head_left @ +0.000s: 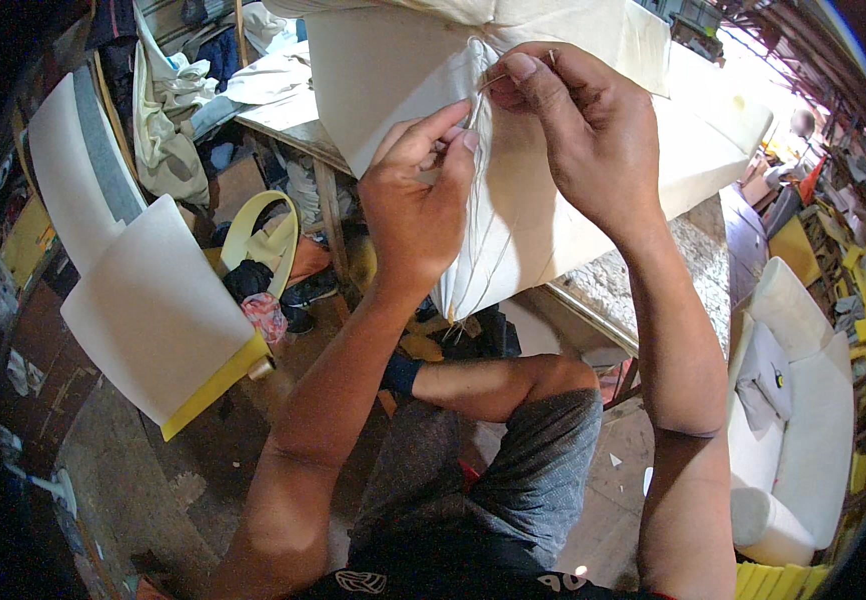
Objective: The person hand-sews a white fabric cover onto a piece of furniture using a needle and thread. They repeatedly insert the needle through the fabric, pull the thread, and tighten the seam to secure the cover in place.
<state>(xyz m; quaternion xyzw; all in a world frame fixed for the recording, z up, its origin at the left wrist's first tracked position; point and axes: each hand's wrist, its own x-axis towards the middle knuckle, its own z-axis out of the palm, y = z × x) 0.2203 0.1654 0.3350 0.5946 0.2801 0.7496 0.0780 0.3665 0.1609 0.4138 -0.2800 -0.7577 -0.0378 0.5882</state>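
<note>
Head view: right hand (pixel 598 130), fingers pinching thin strand (pixel 493 80), thread or needle, cannot tell which, near top of seam (pixel 480 130). Left hand (pixel 418 205) beside seam, thumb and forefinger drawn together; cannot tell whether they grip cloth. White cloth (pixel 533 220) covers bulky padded piece on table (pixel 678 270). Loose threads (pixel 475 225) hang along seam. Risks: slack threads could tangle if pulled quickly; left fingers, so near, could get pricked if strand is needle.
</note>
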